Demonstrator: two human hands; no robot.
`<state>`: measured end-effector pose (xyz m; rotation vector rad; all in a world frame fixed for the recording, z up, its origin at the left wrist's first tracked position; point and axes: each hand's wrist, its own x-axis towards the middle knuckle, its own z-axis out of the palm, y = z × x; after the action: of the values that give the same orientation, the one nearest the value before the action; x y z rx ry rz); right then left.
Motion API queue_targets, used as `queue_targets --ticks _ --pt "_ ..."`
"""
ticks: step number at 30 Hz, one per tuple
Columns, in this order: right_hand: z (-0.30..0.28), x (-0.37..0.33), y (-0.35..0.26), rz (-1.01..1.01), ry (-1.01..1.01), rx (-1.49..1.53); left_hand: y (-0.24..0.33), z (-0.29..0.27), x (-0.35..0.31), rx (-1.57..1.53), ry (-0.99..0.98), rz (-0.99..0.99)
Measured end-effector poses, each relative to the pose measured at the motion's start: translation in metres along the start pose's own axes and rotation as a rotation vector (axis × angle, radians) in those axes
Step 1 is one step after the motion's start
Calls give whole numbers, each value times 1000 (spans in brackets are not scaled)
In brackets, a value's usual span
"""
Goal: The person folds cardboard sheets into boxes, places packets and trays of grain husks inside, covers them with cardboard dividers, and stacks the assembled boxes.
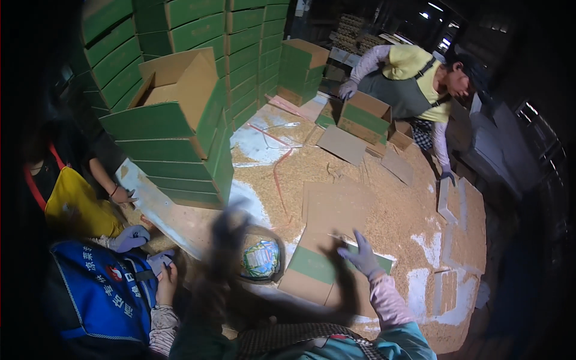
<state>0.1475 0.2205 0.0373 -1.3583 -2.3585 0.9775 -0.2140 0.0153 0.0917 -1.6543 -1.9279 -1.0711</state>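
Observation:
My right hand (363, 259), in a pale grey glove, hovers over a flattened brown and green cardboard box (311, 287). Its fingers are spread and it holds nothing. Dark and smeared by motion, my left hand (228, 231) is raised beside a round basket (280, 271) with colourful packets (261, 258) in it. Whether its fingers are closed cannot be made out. Beyond the flattened box lies a plain brown cardboard sheet (336, 204) on the table.
Tall stacks of green boxes (198, 27) rise behind an open-topped box (162, 141) at left. Across the debris-strewn table (390, 222), a co-worker in a yellow shirt (414, 75) handles cardboard near an open box (363, 120). People with a yellow apron (81, 204) and blue apron (105, 294) are close left.

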Motion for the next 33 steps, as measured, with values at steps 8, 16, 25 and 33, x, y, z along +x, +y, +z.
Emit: queue_targets --ticks 8,16,25,33 --pt "37 -292 229 374 -80 -442 138 149 -267 290 -948 236" --pt "21 -279 236 211 167 -263 187 144 -200 228 -1005 -81" --pt "10 -272 243 34 339 -61 202 111 -243 238 -936 -277" --pt "-164 -242 126 -207 371 255 217 20 -60 172 -787 5"
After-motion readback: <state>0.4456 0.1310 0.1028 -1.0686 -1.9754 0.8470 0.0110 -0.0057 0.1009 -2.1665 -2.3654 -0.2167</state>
